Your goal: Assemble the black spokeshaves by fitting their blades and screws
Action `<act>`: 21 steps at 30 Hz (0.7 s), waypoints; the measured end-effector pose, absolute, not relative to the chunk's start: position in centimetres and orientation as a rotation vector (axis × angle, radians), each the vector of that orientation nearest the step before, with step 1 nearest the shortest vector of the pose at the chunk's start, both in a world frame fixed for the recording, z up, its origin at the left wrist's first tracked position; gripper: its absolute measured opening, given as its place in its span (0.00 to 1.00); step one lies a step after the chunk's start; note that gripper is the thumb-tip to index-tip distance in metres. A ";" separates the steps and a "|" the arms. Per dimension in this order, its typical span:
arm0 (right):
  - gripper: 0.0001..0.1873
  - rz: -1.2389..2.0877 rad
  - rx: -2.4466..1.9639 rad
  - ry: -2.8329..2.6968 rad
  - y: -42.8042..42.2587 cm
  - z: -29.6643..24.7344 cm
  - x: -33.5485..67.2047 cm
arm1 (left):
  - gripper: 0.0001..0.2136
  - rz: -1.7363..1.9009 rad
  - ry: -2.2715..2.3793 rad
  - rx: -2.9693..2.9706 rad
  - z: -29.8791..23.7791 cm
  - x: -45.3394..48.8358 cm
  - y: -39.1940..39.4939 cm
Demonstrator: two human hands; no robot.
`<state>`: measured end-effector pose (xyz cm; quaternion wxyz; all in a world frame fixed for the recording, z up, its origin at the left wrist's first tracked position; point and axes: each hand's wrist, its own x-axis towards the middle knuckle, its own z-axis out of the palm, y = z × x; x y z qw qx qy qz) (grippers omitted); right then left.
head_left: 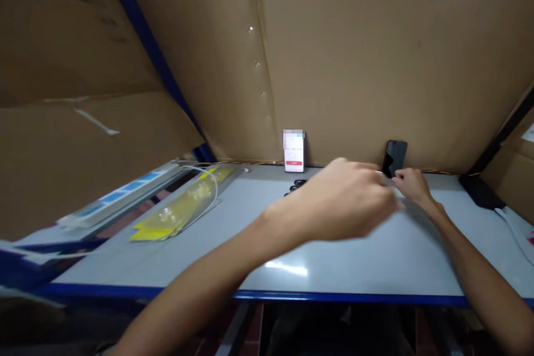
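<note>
My left hand [346, 200] reaches across the middle of the table with its fingers curled closed, back of the hand toward me. Whatever may be in it is hidden, and its edge is slightly blurred. Farther right, my right hand [412, 184] is bent closed just in front of a dark phone [395, 157] that leans against the cardboard. I cannot tell whether its fingertips touch the phone or pinch something small. Behind my left wrist, several small black objects [297, 183] lie partly covered. A phone with a lit white screen [294, 153] stands upright at the back.
On the left, a white power strip [133, 189] runs along the edge, beside a clear plastic bag with yellow parts [183, 206] and a white cable [216, 189]. A black flat object [480, 192] lies far right. Cardboard walls [375, 55] enclose the white tabletop [334, 267].
</note>
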<state>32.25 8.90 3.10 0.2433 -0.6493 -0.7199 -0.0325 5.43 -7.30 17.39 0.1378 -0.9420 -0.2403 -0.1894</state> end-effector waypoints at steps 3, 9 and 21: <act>0.12 -0.120 -1.853 -1.996 8.4 3.5 31.7 | 0.20 -0.456 -0.916 -2.712 13.4 2.1 -3.2; 0.10 -0.003 -1.954 -2.159 7.1 4.5 30.9 | 0.15 -0.105 -1.180 -2.812 5.4 -1.1 0.5; 0.10 0.205 -2.044 -2.320 6.9 4.5 32.7 | 0.10 -0.027 -1.403 -3.072 3.2 -3.8 -0.6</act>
